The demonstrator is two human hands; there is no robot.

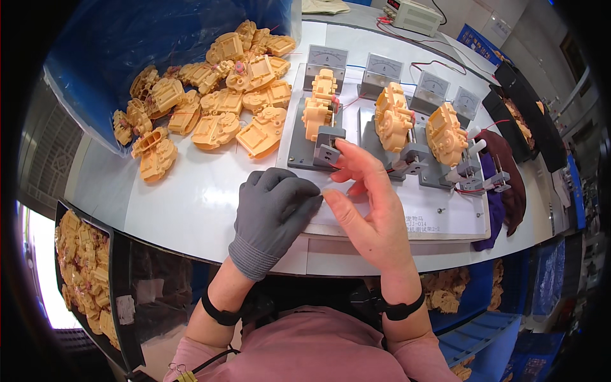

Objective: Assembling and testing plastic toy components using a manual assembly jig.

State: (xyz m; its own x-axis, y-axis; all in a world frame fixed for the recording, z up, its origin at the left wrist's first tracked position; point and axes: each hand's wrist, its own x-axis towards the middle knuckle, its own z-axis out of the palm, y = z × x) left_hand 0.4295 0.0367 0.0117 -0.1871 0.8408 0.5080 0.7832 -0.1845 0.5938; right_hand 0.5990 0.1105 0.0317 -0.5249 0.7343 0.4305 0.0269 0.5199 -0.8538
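My left hand [273,207], in a grey knit glove, is curled closed over the front edge of a white test board [420,197]; whatever its fingertips may pinch is hidden. My bare right hand [375,210] has thumb and fingers apart, with no object visible between them. Its index fingertip overlaps a small grey clamp block [328,145]; whether it touches I cannot tell. Above that block a tan plastic gearbox housing [319,105] sits in the leftmost fixture. A middle housing [393,118] and a right housing [445,134] sit in similar fixtures.
Grey analog panel meters [382,67] stand behind the fixtures. Loose tan housings [216,130] spill from a blue lined bin [172,38] at left. A black crate of housings [86,274] stands lower left. Dark cloths [506,184] lie right, and a power supply [414,16] sits far back.
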